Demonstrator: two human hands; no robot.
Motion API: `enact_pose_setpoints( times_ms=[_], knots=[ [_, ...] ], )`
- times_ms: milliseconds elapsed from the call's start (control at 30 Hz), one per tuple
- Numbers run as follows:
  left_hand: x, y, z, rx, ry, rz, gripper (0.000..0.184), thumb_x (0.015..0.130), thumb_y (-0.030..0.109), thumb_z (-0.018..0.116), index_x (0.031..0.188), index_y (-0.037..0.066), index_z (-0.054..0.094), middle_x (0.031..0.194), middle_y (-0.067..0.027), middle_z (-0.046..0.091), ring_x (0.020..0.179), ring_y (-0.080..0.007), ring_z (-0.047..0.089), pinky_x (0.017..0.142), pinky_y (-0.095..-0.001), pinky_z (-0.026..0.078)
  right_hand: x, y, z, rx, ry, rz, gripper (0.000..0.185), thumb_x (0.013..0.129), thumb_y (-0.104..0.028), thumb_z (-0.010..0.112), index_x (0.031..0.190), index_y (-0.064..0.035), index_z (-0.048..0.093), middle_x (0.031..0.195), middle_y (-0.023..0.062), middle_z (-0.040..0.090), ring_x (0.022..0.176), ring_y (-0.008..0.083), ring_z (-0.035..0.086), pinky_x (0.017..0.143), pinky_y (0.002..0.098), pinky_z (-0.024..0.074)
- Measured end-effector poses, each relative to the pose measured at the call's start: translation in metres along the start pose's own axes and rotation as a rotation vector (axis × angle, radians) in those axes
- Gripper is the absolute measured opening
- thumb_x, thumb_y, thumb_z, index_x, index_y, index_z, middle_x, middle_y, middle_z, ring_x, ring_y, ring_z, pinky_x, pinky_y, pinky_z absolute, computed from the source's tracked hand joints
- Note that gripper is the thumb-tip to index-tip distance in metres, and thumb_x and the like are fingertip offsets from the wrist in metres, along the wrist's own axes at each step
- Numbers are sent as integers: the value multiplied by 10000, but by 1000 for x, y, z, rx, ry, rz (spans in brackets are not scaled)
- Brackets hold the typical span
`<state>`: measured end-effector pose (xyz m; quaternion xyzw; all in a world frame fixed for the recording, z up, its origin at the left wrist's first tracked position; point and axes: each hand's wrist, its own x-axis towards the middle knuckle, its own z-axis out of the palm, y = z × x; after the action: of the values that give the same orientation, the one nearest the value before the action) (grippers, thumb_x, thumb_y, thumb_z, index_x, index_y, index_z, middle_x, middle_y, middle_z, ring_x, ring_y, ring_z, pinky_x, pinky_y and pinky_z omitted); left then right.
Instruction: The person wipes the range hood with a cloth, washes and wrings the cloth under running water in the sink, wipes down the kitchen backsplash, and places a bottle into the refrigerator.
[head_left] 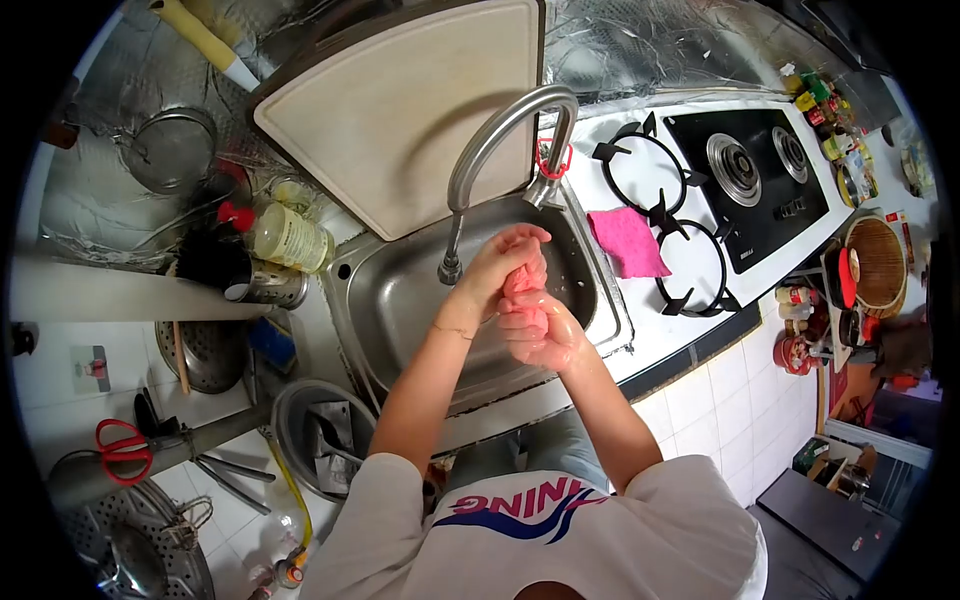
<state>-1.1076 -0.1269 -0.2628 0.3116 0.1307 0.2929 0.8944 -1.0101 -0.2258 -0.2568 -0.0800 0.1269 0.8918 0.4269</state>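
Observation:
Above the steel sink [400,300], my left hand [508,268] and my right hand [540,335] are together, both closed on a wet pink cloth [526,285]. Bits of the cloth show between the fingers of each hand. The left hand is the upper one in the picture, and the right is just below it. A curved steel faucet [478,160] arches behind them, its spout to the left of my hands.
A bright pink cloth [628,243] lies right of the sink, beside two black pot supports [692,268] and a gas stove [745,180]. Behind the sink leans a cutting board [400,110]. A bottle [290,238] and a bin [290,430] are at the left.

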Motion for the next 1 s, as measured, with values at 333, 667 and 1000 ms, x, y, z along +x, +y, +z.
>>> enact_pose_setpoints(
  times_ms=[333, 667, 1000],
  knots=[
    [16, 7, -3, 707, 206, -146, 168, 941, 197, 532, 962, 31, 555, 584, -15, 509, 469, -93, 469, 413, -235, 349, 30, -7, -9, -926, 608, -148, 126, 782, -171, 610, 727, -110, 514, 550, -34, 435, 402, 62, 325, 370, 226, 205],
    [29, -49, -46, 1524, 500, 131, 172, 937, 143, 428, 996, 7, 516, 727, -225, 611, 635, -368, 609, 562, -466, 468, 66, -15, -84, -1720, 972, -433, 464, 803, -412, 590, 1045, -17, 629, 974, 224, 649, 949, 359, 613, 773, 433, 479],
    [22, -60, -43, 1634, 638, -95, 281, 875, 66, 373, 1065, -115, 473, 875, -320, 621, 856, -432, 625, 743, -487, 513, 62, 4, -75, -1821, 1278, -233, 438, 817, -405, 560, 1097, -78, 639, 1118, 170, 634, 1086, 326, 581, 893, 405, 470]
  ],
)
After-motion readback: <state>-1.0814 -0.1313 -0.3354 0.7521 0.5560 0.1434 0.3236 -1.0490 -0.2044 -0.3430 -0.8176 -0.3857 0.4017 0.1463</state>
